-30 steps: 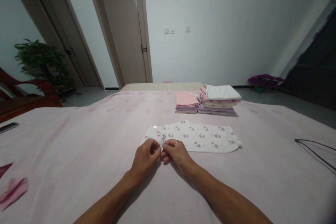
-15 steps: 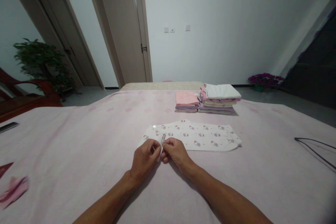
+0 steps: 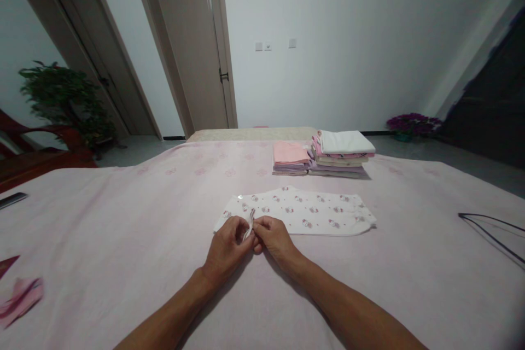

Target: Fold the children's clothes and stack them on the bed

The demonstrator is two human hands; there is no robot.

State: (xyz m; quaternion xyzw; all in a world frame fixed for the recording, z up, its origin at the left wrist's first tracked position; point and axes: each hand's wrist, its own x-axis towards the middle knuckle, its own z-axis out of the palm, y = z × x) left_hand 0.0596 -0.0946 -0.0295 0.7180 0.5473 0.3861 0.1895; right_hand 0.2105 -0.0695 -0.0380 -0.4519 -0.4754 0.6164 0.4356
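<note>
A small white garment (image 3: 305, 212) with a pink printed pattern lies flat on the pink bed cover (image 3: 123, 229), stretched out sideways just past the middle of the view. Both hands meet at its near left corner. The left hand (image 3: 226, 249) is closed, its fingertips pinching a raised fold of the cloth; the right hand (image 3: 274, 238) is closed too, pinching the same fold from the other side. The two hands touch each other at the fingers, and the rest of the garment runs off toward 3 o'clock from them, lying smooth.

At about 1 o'clock from the hands, farther up the bed, stand two stacks of folded clothes: a low one with a salmon-pink top layer (image 3: 290, 157), and just beside it a taller one topped with white (image 3: 343, 152). A thin black wire hanger (image 3: 490, 232) lies at the right edge, near 3 o'clock. A dark flat object (image 3: 13, 199) lies at the left edge, near 9 o'clock, and some pink and dark red pieces of cloth (image 3: 18, 294) lie at 8 o'clock. A green potted plant (image 3: 61, 99) stands on the floor at 10 o'clock.
</note>
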